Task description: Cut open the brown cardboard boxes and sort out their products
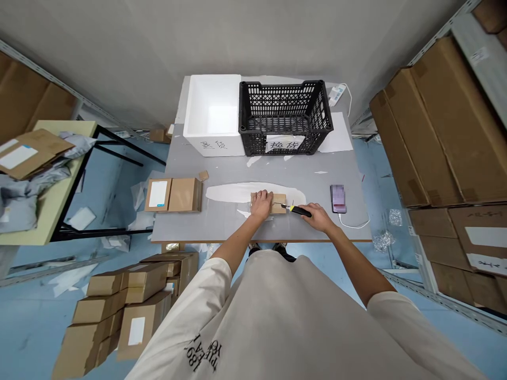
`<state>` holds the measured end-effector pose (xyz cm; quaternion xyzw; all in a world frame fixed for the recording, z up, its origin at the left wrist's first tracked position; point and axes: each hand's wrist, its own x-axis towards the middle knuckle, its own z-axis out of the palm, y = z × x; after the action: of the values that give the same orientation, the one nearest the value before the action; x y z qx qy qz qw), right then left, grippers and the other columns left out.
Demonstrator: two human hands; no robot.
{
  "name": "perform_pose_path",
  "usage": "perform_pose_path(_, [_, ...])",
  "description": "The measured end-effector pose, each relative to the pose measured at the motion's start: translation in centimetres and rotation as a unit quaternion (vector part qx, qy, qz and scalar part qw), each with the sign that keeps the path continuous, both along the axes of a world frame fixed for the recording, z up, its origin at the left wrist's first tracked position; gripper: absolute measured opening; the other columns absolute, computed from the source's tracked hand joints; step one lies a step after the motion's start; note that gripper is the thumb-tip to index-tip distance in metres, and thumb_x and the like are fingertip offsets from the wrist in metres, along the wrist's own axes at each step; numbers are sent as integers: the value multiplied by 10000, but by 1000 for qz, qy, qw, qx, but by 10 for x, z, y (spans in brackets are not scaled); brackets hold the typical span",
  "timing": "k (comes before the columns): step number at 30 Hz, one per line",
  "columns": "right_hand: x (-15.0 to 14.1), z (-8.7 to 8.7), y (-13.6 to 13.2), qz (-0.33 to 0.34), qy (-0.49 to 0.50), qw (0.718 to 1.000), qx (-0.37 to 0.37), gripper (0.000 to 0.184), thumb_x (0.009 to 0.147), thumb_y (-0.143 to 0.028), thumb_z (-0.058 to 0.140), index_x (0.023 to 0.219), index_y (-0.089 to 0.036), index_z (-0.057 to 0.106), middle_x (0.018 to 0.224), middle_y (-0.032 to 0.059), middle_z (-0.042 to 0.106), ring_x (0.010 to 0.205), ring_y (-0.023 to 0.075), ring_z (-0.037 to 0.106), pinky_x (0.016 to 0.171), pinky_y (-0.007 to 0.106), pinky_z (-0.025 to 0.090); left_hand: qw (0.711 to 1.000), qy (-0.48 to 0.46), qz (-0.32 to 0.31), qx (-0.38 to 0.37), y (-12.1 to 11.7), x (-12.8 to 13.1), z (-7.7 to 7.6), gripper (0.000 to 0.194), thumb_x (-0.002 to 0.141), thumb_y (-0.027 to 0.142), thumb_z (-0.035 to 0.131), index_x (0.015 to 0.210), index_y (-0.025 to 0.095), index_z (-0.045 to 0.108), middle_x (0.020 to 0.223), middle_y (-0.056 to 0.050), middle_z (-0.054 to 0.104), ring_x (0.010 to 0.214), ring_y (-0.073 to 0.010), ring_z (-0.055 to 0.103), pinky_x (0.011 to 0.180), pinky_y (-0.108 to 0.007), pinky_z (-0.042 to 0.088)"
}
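A small cardboard box lies on the grey table near its front edge. My left hand rests over the box's left part, fingers bent around it and holding it down. In my right hand is a utility knife with a black and yellow handle. Its blade end reaches left onto the box's top, close to the seam; whether it cuts in is too small to tell. A worn white patch of the tabletop shows behind and beside the box.
At the table's back stand a white foam box and a black plastic crate. Two cardboard boxes sit on the left, and a phone with a cable on the right. Stacked cartons stand on the floor at lower left.
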<state>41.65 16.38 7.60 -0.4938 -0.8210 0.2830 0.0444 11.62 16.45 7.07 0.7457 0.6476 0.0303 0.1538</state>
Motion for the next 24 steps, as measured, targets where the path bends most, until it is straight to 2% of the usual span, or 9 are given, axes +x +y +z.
perform_pose_path(7, [-10,-13,-4,-18,-11,999,32,488,966,-420,528,1440,-312,566,1165,104,651,1060,307,556,924,430,450,999,1,11,53,-18,2,-1,515,1020,350,327,1507,212,418,1442,-164,486,1366,-320,389,1214,-527,202])
perform_pose_path(16, [-11,-12,-2,-35,-13,998,48,514,971,-421,485,1471,-317,543,1210,126,629,1106,349,499,946,488,397,999,-32,32,25,-19,4,2,538,994,328,386,1522,229,401,1455,-166,469,1416,-318,350,1229,-547,176])
perform_pose_path(24, [-2,-13,8,-46,15,999,25,492,954,-450,517,1424,-317,581,1241,109,636,1140,349,504,969,485,396,998,-42,34,15,-24,4,-1,534,994,321,385,1521,233,395,1464,-156,452,1440,-308,321,1241,-541,163])
